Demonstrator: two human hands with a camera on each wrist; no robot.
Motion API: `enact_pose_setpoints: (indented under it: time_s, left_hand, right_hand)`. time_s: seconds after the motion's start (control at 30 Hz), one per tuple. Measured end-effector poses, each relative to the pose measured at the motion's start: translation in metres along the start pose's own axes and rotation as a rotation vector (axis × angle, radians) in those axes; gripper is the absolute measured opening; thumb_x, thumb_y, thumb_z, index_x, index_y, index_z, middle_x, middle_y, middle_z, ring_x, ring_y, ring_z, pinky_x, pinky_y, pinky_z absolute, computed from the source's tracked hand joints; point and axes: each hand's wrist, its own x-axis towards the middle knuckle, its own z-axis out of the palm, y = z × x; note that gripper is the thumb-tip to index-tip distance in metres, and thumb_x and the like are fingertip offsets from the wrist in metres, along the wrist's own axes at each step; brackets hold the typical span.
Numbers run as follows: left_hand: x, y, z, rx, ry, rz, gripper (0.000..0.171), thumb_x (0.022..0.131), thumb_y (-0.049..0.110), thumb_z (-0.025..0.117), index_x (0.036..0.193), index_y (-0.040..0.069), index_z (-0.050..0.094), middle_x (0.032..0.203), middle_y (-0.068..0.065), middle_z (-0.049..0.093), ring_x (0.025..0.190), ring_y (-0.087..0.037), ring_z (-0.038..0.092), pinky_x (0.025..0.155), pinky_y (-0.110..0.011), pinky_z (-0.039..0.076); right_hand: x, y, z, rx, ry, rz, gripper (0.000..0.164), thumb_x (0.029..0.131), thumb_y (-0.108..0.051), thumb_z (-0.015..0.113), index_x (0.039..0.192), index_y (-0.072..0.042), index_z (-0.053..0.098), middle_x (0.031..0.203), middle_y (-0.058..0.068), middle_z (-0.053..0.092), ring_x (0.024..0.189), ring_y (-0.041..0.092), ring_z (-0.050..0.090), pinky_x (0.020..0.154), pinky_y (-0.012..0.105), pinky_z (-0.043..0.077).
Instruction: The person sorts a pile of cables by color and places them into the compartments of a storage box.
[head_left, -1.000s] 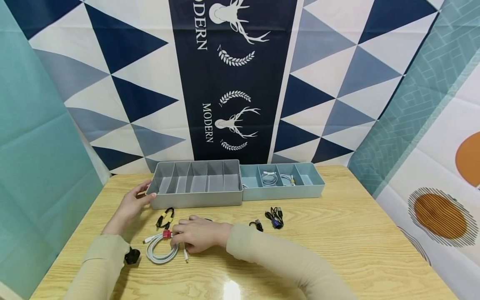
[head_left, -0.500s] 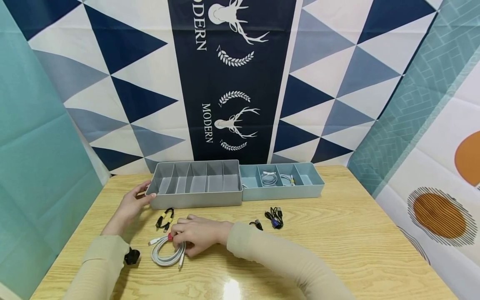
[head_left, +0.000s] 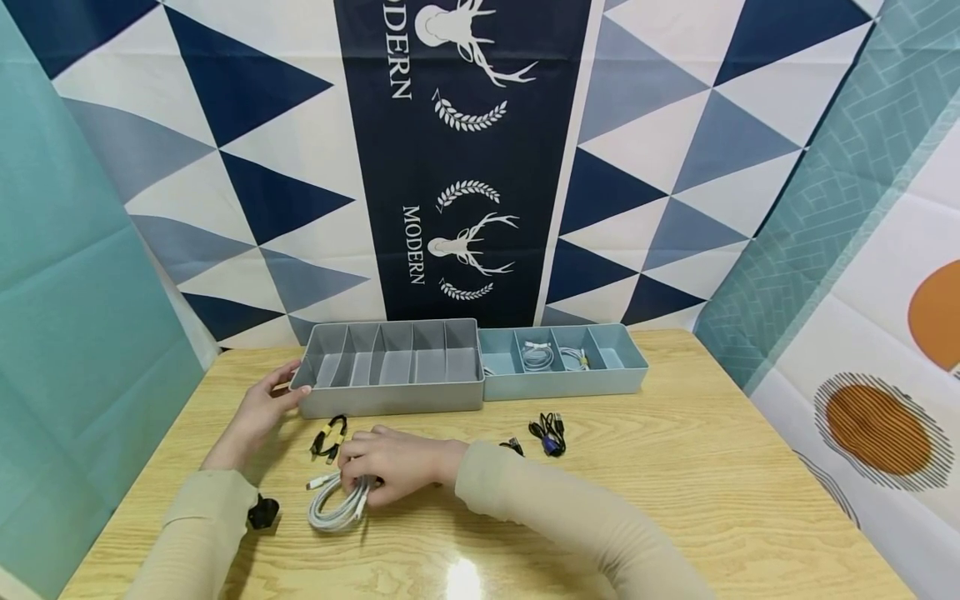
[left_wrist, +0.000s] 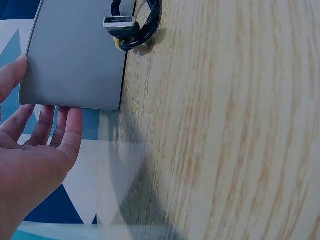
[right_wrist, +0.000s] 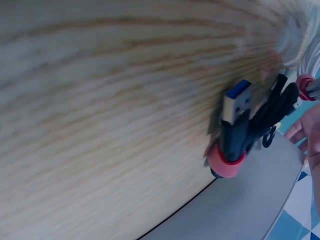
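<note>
My right hand [head_left: 390,465] grips a coiled white cable [head_left: 330,512] just above the table, its plugs sticking out from the coil. In the right wrist view the red tie [right_wrist: 306,86] round that coil shows at the edge. My left hand [head_left: 258,412] rests on the left end of a grey divided organizer box [head_left: 393,400], whose compartments hold nothing visible. Seen from the left wrist, its fingertips touch the end wall and the thumb lies on the edge. A black USB cable [right_wrist: 235,135] with a red tie lies under my right wrist, hidden in the head view.
Left of the right hand, a black cable [head_left: 327,439] with yellow ties lies before the grey box. Further right are a small black cable [head_left: 513,446] and one with a blue connector [head_left: 551,435]. A light blue organizer box [head_left: 562,386] holds coiled white cables [head_left: 537,357].
The coiled white cable has shifted slightly to the right in my right hand and tilted up off the table, its red tie now covered in the head view. The left hand stays at the grey box.
</note>
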Motion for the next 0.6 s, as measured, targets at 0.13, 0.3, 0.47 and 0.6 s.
enact_pose_setpoints:
  time_s: [0.13,0.3,0.47,0.6]
  left_hand:
    - [0.0,-0.001,0.0,-0.002,-0.002,-0.002,0.073,0.094,0.036,0.056,0.152,0.014,0.017,0.153,-0.024,0.017,0.135,-0.044,0.027,0.104,-0.054,0.035]
    - [0.0,-0.002,0.0,0.006,0.001,0.0,0.073,0.095,0.035,0.056,0.152,0.014,0.018,0.153,-0.025,0.018,0.135,-0.043,0.028,0.103,-0.052,0.036]
    - [0.001,-0.002,0.0,-0.006,-0.001,0.001,0.071,0.095,0.032,0.056,0.152,0.014,0.017,0.153,-0.024,0.018,0.134,-0.042,0.029,0.103,-0.053,0.036]
    - [0.001,-0.002,0.0,-0.011,0.0,-0.001,0.071,0.095,0.032,0.056,0.152,0.014,0.017,0.153,-0.024,0.018,0.134,-0.042,0.029,0.103,-0.053,0.036]
  right_hand:
    - [0.0,-0.001,-0.004,0.007,0.006,0.007,0.02,0.081,-0.029,0.067,0.1,-0.029,0.064,0.112,-0.014,0.053,0.098,0.001,0.043,0.083,0.015,0.031]
    - [0.001,-0.001,-0.009,0.009,0.011,0.006,0.02,0.081,-0.03,0.067,0.1,-0.028,0.063,0.109,-0.014,0.053,0.096,0.0,0.042,0.083,0.015,0.031]
    - [0.001,-0.001,-0.017,0.004,0.023,0.021,0.02,0.079,-0.032,0.068,0.098,-0.028,0.063,0.104,-0.015,0.054,0.095,0.0,0.042,0.08,0.013,0.029]
    - [-0.002,0.0,-0.025,0.003,0.034,0.026,0.02,0.078,-0.03,0.068,0.097,-0.027,0.064,0.102,-0.015,0.054,0.094,0.001,0.042,0.078,0.015,0.028]
